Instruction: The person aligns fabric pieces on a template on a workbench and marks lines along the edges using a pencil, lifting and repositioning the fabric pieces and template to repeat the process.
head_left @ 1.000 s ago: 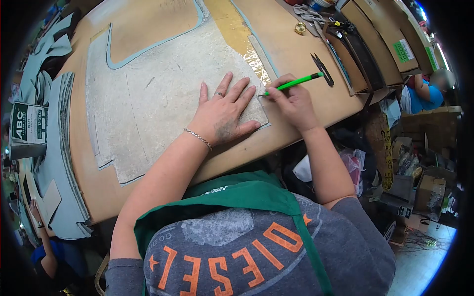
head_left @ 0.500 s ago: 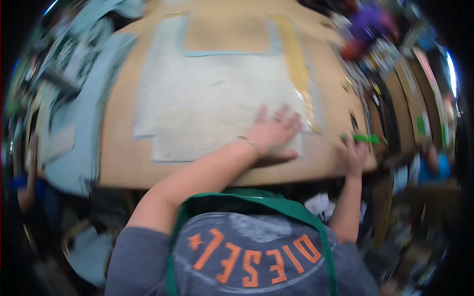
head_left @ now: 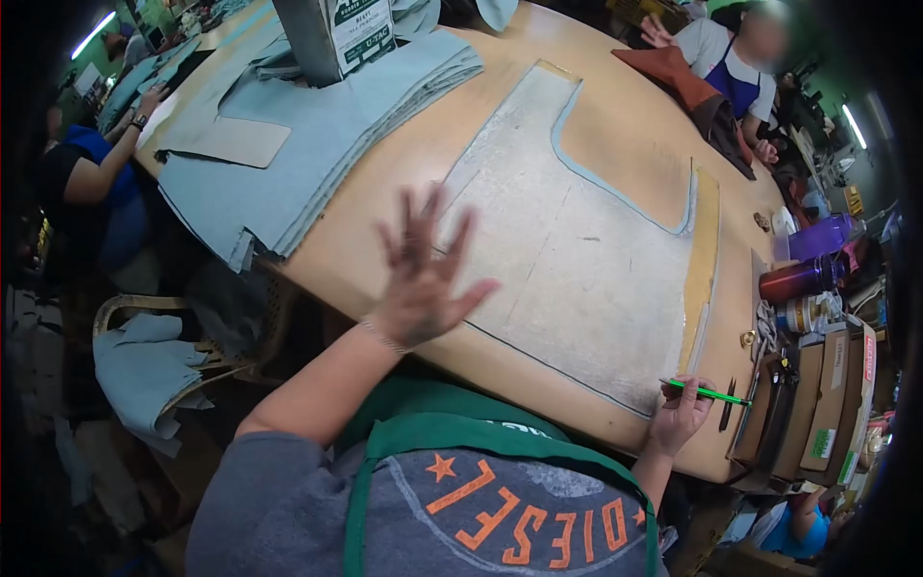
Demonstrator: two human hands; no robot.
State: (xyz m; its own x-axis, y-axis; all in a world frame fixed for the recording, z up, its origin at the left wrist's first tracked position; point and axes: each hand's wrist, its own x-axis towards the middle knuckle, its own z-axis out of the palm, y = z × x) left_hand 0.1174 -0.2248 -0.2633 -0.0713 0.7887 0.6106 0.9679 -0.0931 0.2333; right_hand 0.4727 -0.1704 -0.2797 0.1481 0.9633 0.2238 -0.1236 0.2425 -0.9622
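Note:
A large pale pattern board [head_left: 567, 269] with a U-shaped cut-out lies on the table, and light blue material shows along its edges. Yellowish tape [head_left: 704, 255] covers its right strip. My left hand [head_left: 421, 274], fingers spread and slightly blurred, is over the table and the board's left edge, holding nothing; whether it touches the surface I cannot tell. Near the board's lower right corner, my right hand [head_left: 679, 423] grips a green pen [head_left: 710, 392], which points left.
A stack of light blue sheets [head_left: 356, 144] lies at the left, with a metal tin [head_left: 336, 38] standing on it. Dark pens [head_left: 728, 406], a purple tumbler [head_left: 798, 277] and cardboard boxes [head_left: 817, 409] line the right. A chair [head_left: 115, 313] holds blue pieces. Co-workers are at both sides.
My left hand has come up from the board's middle and moved to its left edge. The view has turned left, so the board appears rotated. My right hand still holds the pen.

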